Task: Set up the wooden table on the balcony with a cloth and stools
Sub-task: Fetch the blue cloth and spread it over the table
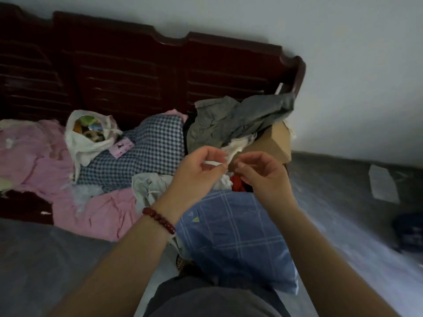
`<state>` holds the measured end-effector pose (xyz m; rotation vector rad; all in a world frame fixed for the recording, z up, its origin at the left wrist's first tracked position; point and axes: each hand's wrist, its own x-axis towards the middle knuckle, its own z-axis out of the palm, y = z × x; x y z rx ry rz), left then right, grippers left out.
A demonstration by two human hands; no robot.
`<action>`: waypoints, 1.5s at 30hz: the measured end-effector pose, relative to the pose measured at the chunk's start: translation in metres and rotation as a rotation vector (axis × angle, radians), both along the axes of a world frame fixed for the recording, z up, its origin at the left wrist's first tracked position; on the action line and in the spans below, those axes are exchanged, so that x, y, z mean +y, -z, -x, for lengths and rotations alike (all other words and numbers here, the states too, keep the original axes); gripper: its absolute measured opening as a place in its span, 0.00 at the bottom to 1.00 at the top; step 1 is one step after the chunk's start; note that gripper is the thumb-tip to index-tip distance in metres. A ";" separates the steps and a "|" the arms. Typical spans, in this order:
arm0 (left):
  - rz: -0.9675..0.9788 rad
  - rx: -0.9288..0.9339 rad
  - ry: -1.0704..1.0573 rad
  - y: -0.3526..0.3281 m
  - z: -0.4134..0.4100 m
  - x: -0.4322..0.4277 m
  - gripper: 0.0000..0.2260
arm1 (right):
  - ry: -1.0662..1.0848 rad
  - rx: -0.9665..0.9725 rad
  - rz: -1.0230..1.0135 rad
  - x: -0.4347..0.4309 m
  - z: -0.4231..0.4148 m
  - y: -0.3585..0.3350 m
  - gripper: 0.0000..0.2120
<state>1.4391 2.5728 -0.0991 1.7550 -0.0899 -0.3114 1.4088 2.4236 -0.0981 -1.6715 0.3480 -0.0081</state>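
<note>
Centre frame: left hand [199, 177] and right hand [263, 177] each pinch the white cloth [237, 146] edge, probably to draw it off the pile [229, 120] for the table.

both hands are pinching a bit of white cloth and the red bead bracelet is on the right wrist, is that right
Not quite. The head view shows the red bead bracelet on the left wrist, not the right. The rest holds: the left hand and the right hand both pinch a bit of white cloth.

Bag [91, 133] left of box [272, 143]; headboard [137, 72] behind
</note>
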 end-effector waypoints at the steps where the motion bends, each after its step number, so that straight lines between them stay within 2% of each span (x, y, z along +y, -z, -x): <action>1: 0.004 0.008 0.045 0.003 -0.005 -0.006 0.07 | 0.042 0.012 0.008 -0.004 0.003 0.002 0.06; 8: 0.022 0.079 0.329 0.019 -0.015 -0.054 0.08 | 0.240 0.088 0.128 -0.042 0.035 0.021 0.07; 13: -0.047 0.133 0.367 0.041 -0.009 -0.057 0.12 | 0.233 0.185 0.192 -0.054 0.045 0.044 0.06; 20: -0.135 0.194 0.310 0.067 0.005 -0.061 0.11 | 0.069 0.221 0.229 -0.068 0.042 0.068 0.09; 25: -0.316 0.192 0.340 0.096 0.006 -0.071 0.07 | -0.137 0.304 0.343 -0.083 0.030 0.101 0.04; 28: -0.474 0.169 0.401 0.118 0.003 -0.083 0.08 | -0.303 0.384 0.455 -0.094 0.017 0.127 0.10; 32: -0.587 0.207 0.435 0.148 0.003 -0.096 0.12 | -0.472 0.413 0.535 -0.105 -0.002 0.172 0.15; 38: -0.557 0.386 0.378 0.186 0.029 -0.107 0.13 | -0.742 0.495 0.689 -0.125 -0.020 0.227 0.18; 42: -0.533 0.419 0.355 0.195 0.040 -0.118 0.12 | -0.731 0.610 0.880 -0.143 -0.023 0.250 0.28; 45: -0.534 0.435 0.352 0.196 0.042 -0.124 0.12 | -0.727 0.706 1.006 -0.155 -0.019 0.250 0.31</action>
